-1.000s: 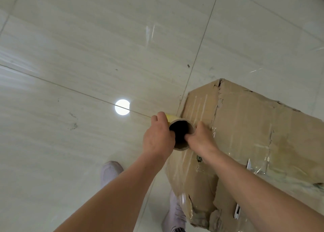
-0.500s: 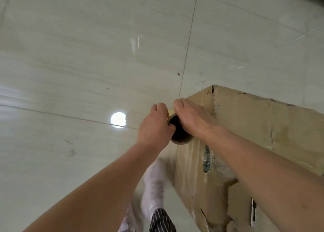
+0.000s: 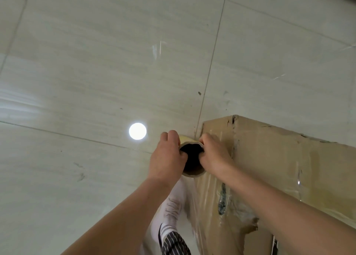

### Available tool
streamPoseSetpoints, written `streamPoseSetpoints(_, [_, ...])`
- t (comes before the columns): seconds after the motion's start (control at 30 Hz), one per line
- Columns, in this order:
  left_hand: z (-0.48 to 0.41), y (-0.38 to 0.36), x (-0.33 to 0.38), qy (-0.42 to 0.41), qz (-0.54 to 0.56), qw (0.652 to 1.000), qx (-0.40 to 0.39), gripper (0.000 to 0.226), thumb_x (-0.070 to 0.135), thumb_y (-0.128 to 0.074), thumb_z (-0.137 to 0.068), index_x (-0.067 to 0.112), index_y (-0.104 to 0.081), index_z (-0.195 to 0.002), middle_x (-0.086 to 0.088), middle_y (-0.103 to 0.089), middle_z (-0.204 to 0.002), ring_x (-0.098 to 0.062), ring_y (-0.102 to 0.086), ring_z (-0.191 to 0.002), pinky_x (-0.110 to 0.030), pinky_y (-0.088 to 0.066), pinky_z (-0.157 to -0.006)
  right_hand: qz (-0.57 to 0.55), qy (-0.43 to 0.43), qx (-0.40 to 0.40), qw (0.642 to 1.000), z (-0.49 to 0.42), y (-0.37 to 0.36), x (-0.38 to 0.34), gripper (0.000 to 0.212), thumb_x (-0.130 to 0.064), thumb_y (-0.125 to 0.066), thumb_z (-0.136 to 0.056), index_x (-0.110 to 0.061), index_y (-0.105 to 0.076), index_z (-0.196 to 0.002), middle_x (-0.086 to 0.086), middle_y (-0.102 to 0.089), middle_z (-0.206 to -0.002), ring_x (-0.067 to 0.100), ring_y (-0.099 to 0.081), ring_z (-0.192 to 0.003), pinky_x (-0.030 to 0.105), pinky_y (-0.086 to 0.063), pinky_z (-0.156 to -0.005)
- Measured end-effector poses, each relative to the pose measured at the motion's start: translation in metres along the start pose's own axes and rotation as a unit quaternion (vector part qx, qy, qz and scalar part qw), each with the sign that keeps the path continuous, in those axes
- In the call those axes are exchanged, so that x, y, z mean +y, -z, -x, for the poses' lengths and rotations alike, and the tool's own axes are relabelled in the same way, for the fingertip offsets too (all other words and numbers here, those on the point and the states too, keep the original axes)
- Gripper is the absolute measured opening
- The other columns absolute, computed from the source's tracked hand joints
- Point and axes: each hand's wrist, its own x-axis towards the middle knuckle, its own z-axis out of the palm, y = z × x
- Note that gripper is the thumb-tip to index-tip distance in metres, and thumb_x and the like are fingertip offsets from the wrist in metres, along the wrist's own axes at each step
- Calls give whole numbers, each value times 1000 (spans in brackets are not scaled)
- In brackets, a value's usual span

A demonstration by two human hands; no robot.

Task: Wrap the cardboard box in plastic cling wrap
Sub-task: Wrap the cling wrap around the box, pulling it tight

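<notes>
A large worn cardboard box (image 3: 279, 158) stands on the floor at the right, its near side covered with clear cling wrap that shines and wrinkles. I look down the open end of the cling wrap roll (image 3: 192, 162), a cardboard tube held upright beside the box's near corner. My left hand (image 3: 167, 158) grips the tube's left rim, with the thumb inside the hole. My right hand (image 3: 213, 156) grips the right rim the same way. A sheet of film runs from the roll down along the box's side.
Glossy pale floor tiles (image 3: 96, 81) fill the view, with a bright round lamp reflection (image 3: 137, 131) left of my hands. My foot in a white shoe (image 3: 171, 212) and a striped trouser leg show below the roll, close to the box.
My view has shifted along the box and the foot has stepped forward. My right hand moved from over the top of the tube back to its right rim.
</notes>
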Motion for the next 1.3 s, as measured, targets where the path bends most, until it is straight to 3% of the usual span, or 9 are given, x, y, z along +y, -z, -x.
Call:
streamPoseSetpoints(0.13, [-10,5,3,11,-8,1000,5,18,9,-53,-83,16,-39,-92,3,-41,-97,-18,-48,-67,-24,-36,-54,100,110,-4,989,-14,16,-11,23,1,-46,-88,-8,-46,-109,7,-44,-113,21,-45,-100,29,-39,-75])
streamPoseSetpoints(0.37, [-35,2,31,2,51,998,37,17,6,-50,-83,14,-35,-86,3,-39,-90,-18,-41,-65,-25,-30,-49,287,324,19,901,-54,59,-11,27,3,-45,-85,-10,-47,-109,4,-44,-110,20,-39,-108,29,-36,-62])
streamPoseSetpoints(0.43, [-37,-1,33,8,50,998,43,16,4,-46,-83,13,-33,-86,2,-38,-90,-17,-39,-63,-25,-28,-48,248,302,31,920,-54,61,-6,28,-1,-45,-88,-9,-49,-114,4,-45,-116,20,-39,-112,31,-41,-66])
streamPoseSetpoints(0.53, [-35,-3,32,12,39,997,58,17,3,-47,-84,13,-33,-87,0,-38,-91,-17,-37,-61,-25,-26,-48,118,171,34,978,-45,59,-1,32,-8,-50,-88,-11,-44,-119,3,-44,-121,20,-42,-111,33,-45,-82])
streamPoseSetpoints(0.7, [-34,-2,30,4,15,999,48,19,5,-49,-83,14,-34,-88,1,-39,-94,-19,-40,-64,-28,-31,-54,29,44,-28,998,-39,51,0,24,-2,-50,-87,-8,-41,-109,5,-45,-100,20,-44,-85,24,-33,-58])
streamPoseSetpoints(0.93, [-59,17,46,-33,-54,998,-3,19,11,-54,-83,18,-38,-91,2,-44,-97,-20,-47,-76,-27,-34,-62,167,203,5,965,-54,68,-12,27,6,-45,-84,-9,-43,-106,8,-48,-108,22,-46,-101,28,-34,-69])
streamPoseSetpoints(1.1, [-81,18,73,-43,1,999,8,15,10,-53,-84,13,-42,-93,1,-45,-95,-18,-47,-70,-23,-32,-52,237,267,36,933,-79,104,-10,28,3,-50,-84,-9,-43,-109,7,-47,-110,21,-44,-106,31,-45,-77])
streamPoseSetpoints(1.17, [-85,17,76,-42,12,999,-4,12,7,-49,-86,12,-40,-93,-1,-46,-98,-19,-49,-72,-26,-38,-56,203,215,42,954,-83,102,-7,29,1,-51,-84,-9,-43,-111,7,-48,-113,21,-46,-104,34,-48,-80])
streamPoseSetpoints(1.3, [-85,17,70,-39,-2,999,-11,14,6,-47,-86,13,-38,-92,-2,-44,-99,-23,-50,-78,-37,-47,-68,3,0,0,1000,-77,100,-5,39,-10,-57,-85,-11,-41,-121,7,-53,-114,23,-53,-99,33,-47,-81])
